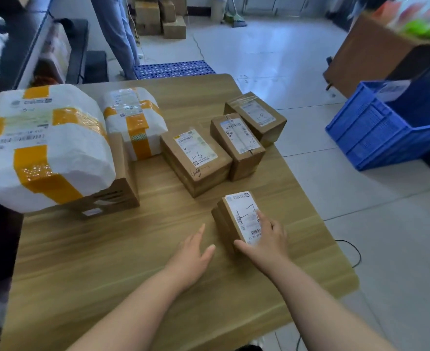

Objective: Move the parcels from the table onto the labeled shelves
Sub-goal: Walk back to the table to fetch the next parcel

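Note:
A small cardboard parcel point(234, 219) with a white label marked 1-7 lies near the table's front right. My right hand point(267, 239) grips its near end, thumb on the left side and fingers over the label. My left hand point(192, 252) hovers open just left of it, fingers straight, touching nothing. Behind stand three more brown parcels: one marked 1-6 point(196, 158), a taller one point(238, 145) and one marked 1-8 point(255, 117). Two white bags with yellow tape, a large one point(47, 148) and a smaller one point(133, 117), lie at the left, the large one resting on a brown box point(117, 193).
The wooden table point(107, 262) has bare surface at the front left. A blue plastic crate point(386, 127) stands on the floor to the right, with a cable near the table's right edge. Someone's legs, a blue mat and stacked cartons are beyond the far edge.

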